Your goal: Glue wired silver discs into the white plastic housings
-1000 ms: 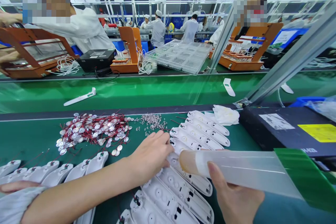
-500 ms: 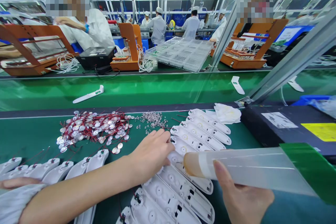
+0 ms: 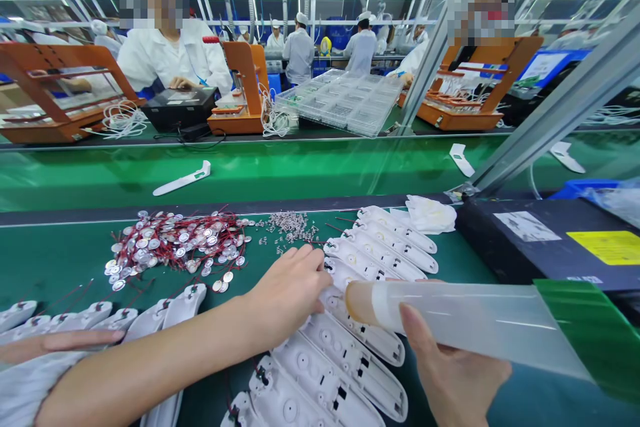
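Observation:
My left hand (image 3: 290, 287) reaches across from the left, fingers curled down at the upper end of a white plastic shell (image 3: 367, 330) in a slanted row. Its fingertips are hidden, so what they pinch cannot be made out. My right hand (image 3: 450, 363) is wrapped round a translucent white tube (image 3: 460, 310) with a brownish end and green at its far end. The tube lies nearly level, its brownish end above the shells and close to my left hand. Small dark parts sit in the shells, and thin red wires stick out from some upper ends.
Metal discs with red wires (image 3: 175, 243) lie heaped behind my left arm, beside scattered small screws (image 3: 290, 227). More white shells (image 3: 183, 307) lie at left, where another person's hand (image 3: 60, 343) rests. A black box (image 3: 540, 240) stands at right. Beyond runs a green conveyor (image 3: 310, 170).
The tube's brownish end has shifted slightly left with my right hand. My left hand has stayed put. The other person's hand at left has moved right, and white pieces on the conveyor have moved right.

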The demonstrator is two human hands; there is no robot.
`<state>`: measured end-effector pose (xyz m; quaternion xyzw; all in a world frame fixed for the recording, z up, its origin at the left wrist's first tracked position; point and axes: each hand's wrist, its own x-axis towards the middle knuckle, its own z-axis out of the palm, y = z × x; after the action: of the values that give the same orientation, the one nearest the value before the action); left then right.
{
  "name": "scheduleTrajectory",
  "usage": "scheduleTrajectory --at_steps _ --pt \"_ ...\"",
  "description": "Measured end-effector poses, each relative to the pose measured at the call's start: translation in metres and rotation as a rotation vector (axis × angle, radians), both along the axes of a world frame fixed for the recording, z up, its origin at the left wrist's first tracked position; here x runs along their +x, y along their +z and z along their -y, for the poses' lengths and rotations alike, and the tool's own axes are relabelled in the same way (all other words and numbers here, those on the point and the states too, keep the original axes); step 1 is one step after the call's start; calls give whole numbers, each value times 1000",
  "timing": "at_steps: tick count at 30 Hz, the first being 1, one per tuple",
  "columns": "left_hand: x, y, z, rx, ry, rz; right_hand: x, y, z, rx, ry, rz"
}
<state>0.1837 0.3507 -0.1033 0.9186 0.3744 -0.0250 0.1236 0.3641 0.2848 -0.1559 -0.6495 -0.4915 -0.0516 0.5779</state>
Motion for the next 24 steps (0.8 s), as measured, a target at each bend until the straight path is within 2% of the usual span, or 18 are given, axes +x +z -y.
scheduleTrajectory --at_steps 6,11,17,22,24 --pt "1 1 0 14 -12 -26 -6 14 3 -69 -89 -135" --pt "0 1 0 4 -5 -32 -2 8 2 26 -84 -93" --pt "0 3 0 -20 2 -39 0 6 2 17 -98 -73" --pt "1 2 0 -16 9 -28 -4 14 0 -109 -47 -335" --pt "1 2 -1 -18 10 -30 -1 18 -2 -72 -76 -528"
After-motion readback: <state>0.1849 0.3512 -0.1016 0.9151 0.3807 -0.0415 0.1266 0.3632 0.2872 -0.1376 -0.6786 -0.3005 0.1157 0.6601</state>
